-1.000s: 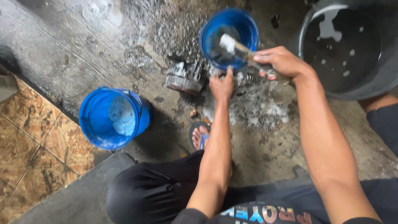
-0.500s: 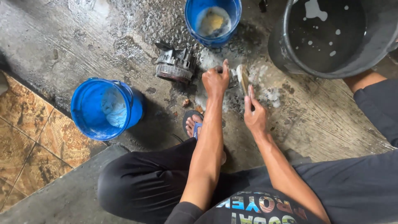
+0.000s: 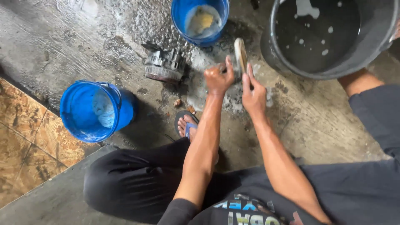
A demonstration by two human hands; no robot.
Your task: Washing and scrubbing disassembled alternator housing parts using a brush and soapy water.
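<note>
Far left of the frame, a blue bucket [image 3: 93, 110] is lying tipped on the wet concrete [image 3: 62, 46], a pale rag inside it. Moving right, a grimy metal part [image 3: 163, 66] is sitting upper centre, and just above it a second blue tub [image 3: 201, 18] is holding soapy water. At centre, the left hand [image 3: 217, 79] is curling shut on something small and dark, pressing it down onto the foamy patch; what it is I cannot tell. Right beside it, the right hand [image 3: 253, 93] is clamping a brush [image 3: 241, 54], index finger stretched along the handle. Scrubbing well here means short, firm strokes with the piece pinned hard so it is not skidding in the suds. Upper right, a big dark basin [image 3: 375, 46] is standing with flecks of foam.
</note>
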